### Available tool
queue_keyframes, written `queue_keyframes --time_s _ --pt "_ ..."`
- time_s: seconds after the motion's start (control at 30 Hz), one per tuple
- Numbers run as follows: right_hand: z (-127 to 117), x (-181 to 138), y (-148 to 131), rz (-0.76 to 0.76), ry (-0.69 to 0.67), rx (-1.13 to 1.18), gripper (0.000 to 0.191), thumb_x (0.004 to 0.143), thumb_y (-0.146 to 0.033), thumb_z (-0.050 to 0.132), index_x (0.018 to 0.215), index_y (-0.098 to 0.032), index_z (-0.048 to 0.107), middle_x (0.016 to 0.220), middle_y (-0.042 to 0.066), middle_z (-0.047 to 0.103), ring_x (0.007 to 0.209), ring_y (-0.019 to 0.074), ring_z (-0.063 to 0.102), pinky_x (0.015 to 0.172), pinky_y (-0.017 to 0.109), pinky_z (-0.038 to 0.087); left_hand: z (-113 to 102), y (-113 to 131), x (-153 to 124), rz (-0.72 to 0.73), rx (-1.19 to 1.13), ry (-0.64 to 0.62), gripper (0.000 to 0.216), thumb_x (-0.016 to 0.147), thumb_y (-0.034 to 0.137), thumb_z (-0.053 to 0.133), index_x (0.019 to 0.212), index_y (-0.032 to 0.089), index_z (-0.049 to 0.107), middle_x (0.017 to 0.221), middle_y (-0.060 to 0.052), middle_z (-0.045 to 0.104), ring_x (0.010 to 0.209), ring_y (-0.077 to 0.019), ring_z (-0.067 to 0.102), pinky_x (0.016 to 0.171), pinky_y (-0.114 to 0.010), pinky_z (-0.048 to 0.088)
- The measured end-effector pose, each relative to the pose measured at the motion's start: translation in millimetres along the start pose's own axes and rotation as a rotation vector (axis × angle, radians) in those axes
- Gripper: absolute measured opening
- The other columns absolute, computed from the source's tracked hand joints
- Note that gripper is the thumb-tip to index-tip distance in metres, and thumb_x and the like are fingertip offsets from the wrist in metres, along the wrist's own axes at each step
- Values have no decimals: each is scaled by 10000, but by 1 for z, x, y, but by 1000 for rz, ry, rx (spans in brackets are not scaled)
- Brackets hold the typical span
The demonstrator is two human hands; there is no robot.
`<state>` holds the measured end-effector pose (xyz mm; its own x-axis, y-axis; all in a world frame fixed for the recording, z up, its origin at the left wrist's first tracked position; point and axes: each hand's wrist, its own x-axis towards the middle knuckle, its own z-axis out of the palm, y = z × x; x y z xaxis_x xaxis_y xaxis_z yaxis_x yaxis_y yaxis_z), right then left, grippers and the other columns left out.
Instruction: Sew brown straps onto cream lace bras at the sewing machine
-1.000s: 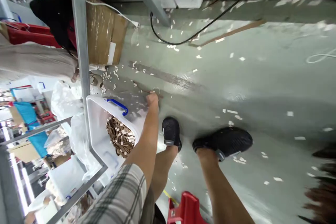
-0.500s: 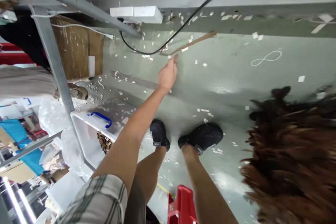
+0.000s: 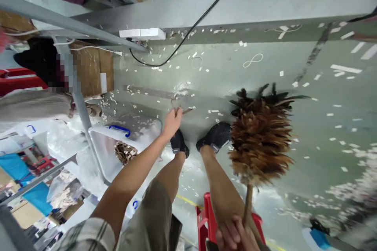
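Observation:
My left hand (image 3: 171,124) is closed on a thin brown strip (image 3: 187,110), held above the floor in front of my feet. Part of the strip sticks out to the right of the fingers, and its far part is blurred. Low in the view, my right hand (image 3: 231,234) wraps round the handle of a feather duster (image 3: 260,137). The duster's brown and black feathers point away from me, over the floor to the right of my shoes.
Paper scraps litter the green floor (image 3: 224,82). A plastic bin (image 3: 98,145) with a blue handle stands left. A black cable (image 3: 188,33) runs from a white power strip (image 3: 143,33) by the grey beam (image 3: 235,10). A red stool (image 3: 203,223) is behind me; another person's leg (image 3: 35,104) is left.
My left hand has picked the brown strip off the floor and drawn it back towards my feet. The duster and my right hand have come further into view.

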<state>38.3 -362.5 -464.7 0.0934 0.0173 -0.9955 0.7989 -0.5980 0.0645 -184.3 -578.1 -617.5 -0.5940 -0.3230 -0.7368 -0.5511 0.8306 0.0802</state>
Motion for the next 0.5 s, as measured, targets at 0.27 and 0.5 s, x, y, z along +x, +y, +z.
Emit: queue_keyframes --time_s 0.27,0.5 --pt "34 -72 46 -23 -39 310 390 667 -488 841 814 -223 595 639 -75 441 574 80 426 580 195 477 -173 -177 -239 -384 118 44 423 1026 325 267 1254 88 534 1149 -228 685 1181 -339 632 984 -446 477" --pt "58 -130 102 -348 -147 -12 381 852 -556 629 789 -217 466 703 -58 475 675 110 474 706 245 472 -201 -192 -328 -311 -30 -183 553 919 260 533 1454 173 423 1493 -159 519 1408 -275 458 1129 -393 390"
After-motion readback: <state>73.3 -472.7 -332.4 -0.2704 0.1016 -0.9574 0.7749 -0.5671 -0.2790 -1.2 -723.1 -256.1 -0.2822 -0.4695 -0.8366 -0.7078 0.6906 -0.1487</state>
